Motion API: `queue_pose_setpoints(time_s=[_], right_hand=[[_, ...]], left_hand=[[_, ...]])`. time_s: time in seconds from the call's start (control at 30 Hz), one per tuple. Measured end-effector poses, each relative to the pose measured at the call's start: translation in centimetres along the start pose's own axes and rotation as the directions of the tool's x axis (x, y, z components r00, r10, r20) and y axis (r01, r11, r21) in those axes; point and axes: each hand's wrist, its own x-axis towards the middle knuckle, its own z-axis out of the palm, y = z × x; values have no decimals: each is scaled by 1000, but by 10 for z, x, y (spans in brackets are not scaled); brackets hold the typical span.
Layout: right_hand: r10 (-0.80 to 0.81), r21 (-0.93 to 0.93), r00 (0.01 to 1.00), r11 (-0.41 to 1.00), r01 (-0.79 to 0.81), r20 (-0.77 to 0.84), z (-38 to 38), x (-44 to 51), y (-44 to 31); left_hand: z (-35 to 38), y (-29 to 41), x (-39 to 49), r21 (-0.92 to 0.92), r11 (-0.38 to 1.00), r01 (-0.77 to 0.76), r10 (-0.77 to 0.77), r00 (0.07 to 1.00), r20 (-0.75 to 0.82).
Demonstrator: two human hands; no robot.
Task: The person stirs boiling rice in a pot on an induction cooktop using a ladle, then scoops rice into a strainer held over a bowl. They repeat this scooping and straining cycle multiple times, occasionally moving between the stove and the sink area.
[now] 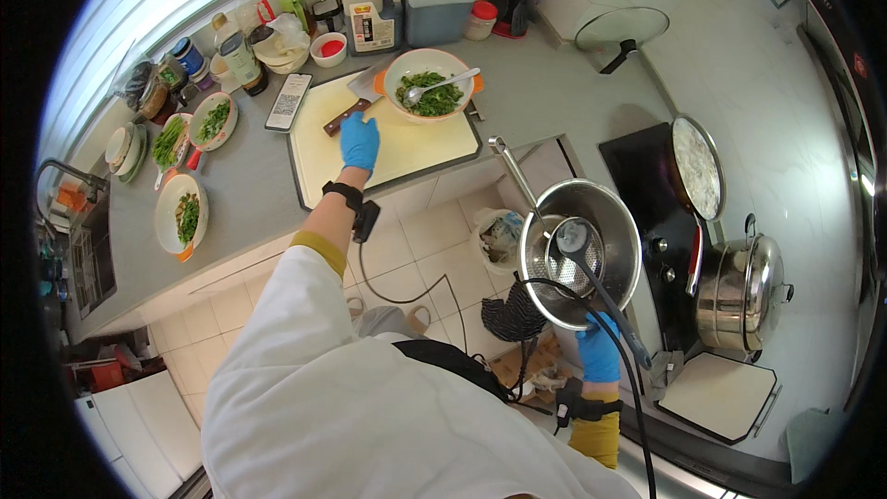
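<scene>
My left hand, in a blue glove, is over the cutting board, beside the brown handle of a cleaver. Whether its curled fingers touch the handle is unclear. The cleaver's blade runs toward a white bowl with orange handles, which holds chopped greens and a metal spoon. My right hand, gloved too, grips the near rim of a large stainless steel bowl. Inside it rest a perforated strainer and a dark-handled ladle.
A pan of pale contents is on the black cooktop, near a steel pot. Bowls of greens and a phone lie left. Large jugs line the back. A trash bin stands below.
</scene>
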Motion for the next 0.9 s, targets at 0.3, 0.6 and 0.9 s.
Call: queue_pose_setpoints(time_s=[0.3,0.6,0.9], right_hand=[[6,-37,1000,999,-6,-10,21,-1,7],[22,44,995,999,-18,-95,77,-31,4],[-138,-152,990,980,132,-27,117,-41,14]], left_hand=[[-47,-45,47,611,732,-301,202,953,228],[-53,-73,107,569,762,-308,252,951,177],[-76,-76,67,124,889,-442,423,894,149]])
